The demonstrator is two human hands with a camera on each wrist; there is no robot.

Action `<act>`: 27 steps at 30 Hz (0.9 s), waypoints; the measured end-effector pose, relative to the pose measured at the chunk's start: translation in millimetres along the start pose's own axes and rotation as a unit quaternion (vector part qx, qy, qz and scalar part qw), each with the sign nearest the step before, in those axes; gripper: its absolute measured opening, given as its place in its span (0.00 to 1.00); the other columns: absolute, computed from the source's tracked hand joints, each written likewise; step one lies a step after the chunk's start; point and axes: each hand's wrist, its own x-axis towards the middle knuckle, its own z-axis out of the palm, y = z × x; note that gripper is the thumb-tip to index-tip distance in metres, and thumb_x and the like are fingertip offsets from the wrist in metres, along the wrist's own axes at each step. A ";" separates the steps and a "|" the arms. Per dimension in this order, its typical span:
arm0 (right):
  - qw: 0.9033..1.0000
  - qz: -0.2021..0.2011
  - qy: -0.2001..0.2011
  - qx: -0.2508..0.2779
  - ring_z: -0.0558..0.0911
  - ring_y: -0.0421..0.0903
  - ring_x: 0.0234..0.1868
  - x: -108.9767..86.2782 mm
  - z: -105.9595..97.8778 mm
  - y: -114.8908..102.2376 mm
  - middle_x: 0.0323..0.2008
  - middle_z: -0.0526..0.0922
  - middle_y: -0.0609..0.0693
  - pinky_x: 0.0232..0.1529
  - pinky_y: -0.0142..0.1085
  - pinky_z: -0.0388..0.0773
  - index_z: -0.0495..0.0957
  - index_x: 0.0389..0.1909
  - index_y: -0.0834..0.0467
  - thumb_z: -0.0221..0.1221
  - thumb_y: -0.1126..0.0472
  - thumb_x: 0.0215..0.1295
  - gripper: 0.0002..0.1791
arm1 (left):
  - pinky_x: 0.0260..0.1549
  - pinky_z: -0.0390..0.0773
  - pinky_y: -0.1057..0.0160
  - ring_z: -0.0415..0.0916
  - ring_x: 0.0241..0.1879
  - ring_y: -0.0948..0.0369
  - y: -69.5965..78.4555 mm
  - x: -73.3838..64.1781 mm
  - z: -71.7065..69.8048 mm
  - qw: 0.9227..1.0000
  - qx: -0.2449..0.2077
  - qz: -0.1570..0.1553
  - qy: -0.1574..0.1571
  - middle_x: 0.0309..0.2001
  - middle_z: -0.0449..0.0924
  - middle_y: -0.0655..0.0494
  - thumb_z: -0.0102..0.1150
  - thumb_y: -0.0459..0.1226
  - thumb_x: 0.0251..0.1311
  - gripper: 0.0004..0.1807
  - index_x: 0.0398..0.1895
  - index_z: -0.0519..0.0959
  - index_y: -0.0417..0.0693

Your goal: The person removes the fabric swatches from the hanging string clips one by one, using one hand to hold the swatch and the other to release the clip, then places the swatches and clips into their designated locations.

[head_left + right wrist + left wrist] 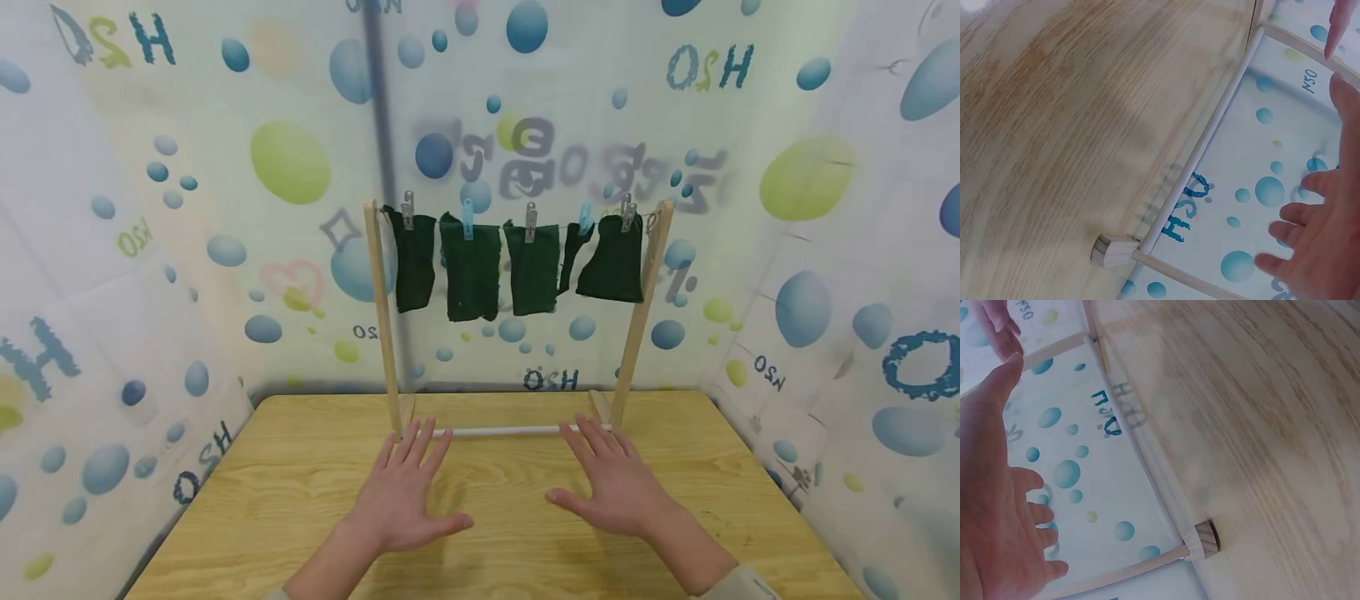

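Note:
Both hands hover over the table with fingers spread and nothing in them. The left hand is at the left, in front of the rack's left post; the right hand mirrors it by the right post. Between the posts runs a white bottom bar. From a line at the top hang several dark green cloth pieces, among them a wide one and a flared one. Grey clothespins and blue clothespins grip their upper edges. The left wrist view shows the left hand's fingers extended.
The wooden table has its back edge just behind the rack. A curtain printed with bubbles and letters encloses the back and both sides. The rack's wooden feet stand on the table.

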 end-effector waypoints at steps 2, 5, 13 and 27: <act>1.000 -0.005 0.020 0.013 0.77 0.62 0.77 1.2 -2.5 -2.2 0.80 0.73 0.59 0.74 0.66 0.73 0.69 0.83 0.54 0.60 0.30 0.76 0.46 | 0.80 0.63 0.32 0.59 0.85 0.39 0.3 1.5 -0.3 1.000 -0.005 0.007 0.029 0.87 0.58 0.40 0.58 0.76 0.64 0.60 0.88 0.62 0.48; 0.997 -0.005 0.053 0.052 0.90 0.53 0.59 4.4 -8.6 -6.1 0.67 0.85 0.52 0.57 0.54 0.88 0.80 0.73 0.53 0.65 0.41 0.78 0.30 | 0.68 0.80 0.38 0.78 0.73 0.43 2.6 5.3 -2.3 0.993 -0.042 0.021 0.108 0.76 0.76 0.42 0.66 0.62 0.71 0.44 0.79 0.74 0.43; 0.985 -0.009 0.102 0.140 0.90 0.42 0.44 23.6 -25.9 -14.0 0.53 0.90 0.49 0.43 0.37 0.88 0.85 0.63 0.56 0.67 0.54 0.78 0.18 | 0.39 0.90 0.56 0.90 0.46 0.55 3.6 16.8 -18.9 0.954 -0.147 0.027 0.259 0.50 0.90 0.53 0.77 0.35 0.65 0.17 0.57 0.88 0.45; 0.976 -0.070 0.146 0.148 0.87 0.42 0.41 70.0 -71.4 -37.9 0.49 0.89 0.52 0.45 0.41 0.89 0.86 0.61 0.59 0.69 0.58 0.77 0.17 | 0.39 0.91 0.52 0.90 0.49 0.50 -13.8 44.7 -53.9 0.924 -0.236 0.021 0.299 0.51 0.90 0.48 0.73 0.32 0.69 0.15 0.58 0.88 0.42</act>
